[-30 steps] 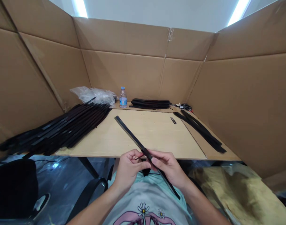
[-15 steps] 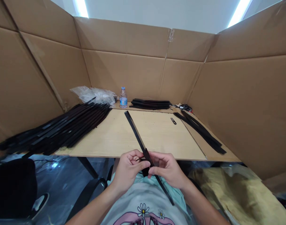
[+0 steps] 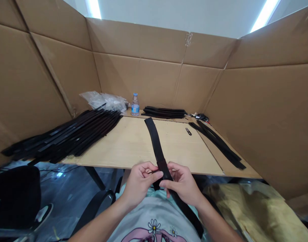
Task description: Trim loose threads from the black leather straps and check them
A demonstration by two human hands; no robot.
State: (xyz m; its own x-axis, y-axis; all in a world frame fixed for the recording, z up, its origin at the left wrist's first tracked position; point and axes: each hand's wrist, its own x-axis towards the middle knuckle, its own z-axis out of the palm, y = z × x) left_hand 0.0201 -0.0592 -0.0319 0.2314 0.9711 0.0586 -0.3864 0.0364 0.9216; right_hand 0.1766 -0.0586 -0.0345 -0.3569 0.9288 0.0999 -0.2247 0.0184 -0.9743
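A long flat black strap [image 3: 156, 143] runs from over the table down across my lap, its broad face turned up. Near its middle a thicker folded section shows, with a short end hanging beneath. My left hand [image 3: 144, 179] pinches this section from the left, thumb on top. From the right, my right hand [image 3: 181, 183] grips the strap just below, thumb and fingers closed on its edge. The fingertips under the strap are partly hidden.
A large pile of black straps [image 3: 68, 134] covers the table's left side. At the back are a plastic bag [image 3: 105, 101], a water bottle [image 3: 135, 106] and stacked straps [image 3: 165, 112]. Thread snips [image 3: 188, 131] and loose straps [image 3: 216, 143] lie right. Cardboard walls [image 3: 138, 77] surround the table.
The strap has turned from nearly edge-on to showing its broad face, and its far end has shifted slightly right. Both hands keep their hold. The camera view has shifted a little.
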